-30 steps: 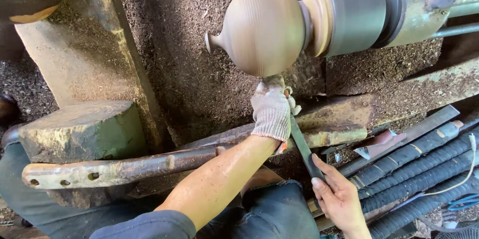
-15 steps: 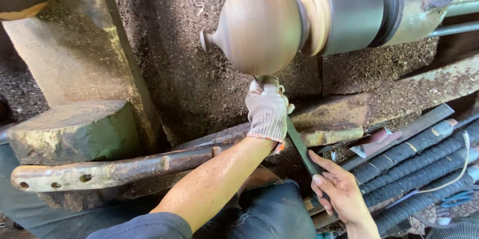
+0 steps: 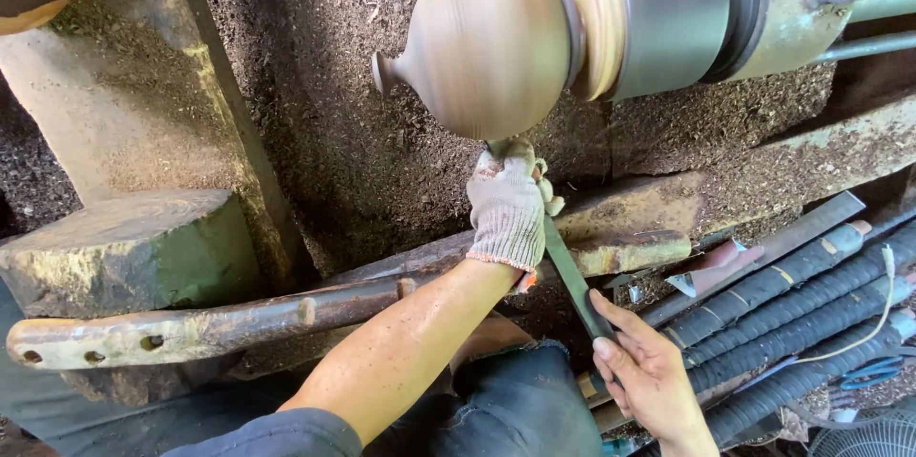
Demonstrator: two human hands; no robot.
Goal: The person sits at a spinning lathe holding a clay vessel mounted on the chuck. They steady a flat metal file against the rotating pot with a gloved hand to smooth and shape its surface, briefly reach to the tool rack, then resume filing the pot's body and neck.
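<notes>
A round wooden vase shape [image 3: 487, 42] spins on a lathe, its narrow neck pointing left and its base fixed to a pale wooden block [image 3: 596, 32] on the dark chuck [image 3: 673, 18]. My left hand [image 3: 510, 204], in a knitted work glove, grips the front end of a long flat metal chisel [image 3: 572, 276] right under the vase's belly. My bare right hand [image 3: 649, 376] holds the chisel's lower end. The tool lies across the rusty iron tool rest [image 3: 286, 309].
Sawdust covers the wall and bed behind the lathe. A green-stained block [image 3: 134, 247] sits at the left. Several long wrapped tool handles [image 3: 801, 314] and a flat steel bar [image 3: 763, 247] lie at the right, with blue scissors [image 3: 873, 371] and a fan grille [image 3: 863, 438].
The view has drifted slightly; both hands stay on the chisel under the spinning vase, with the tip held at about the same spot.
</notes>
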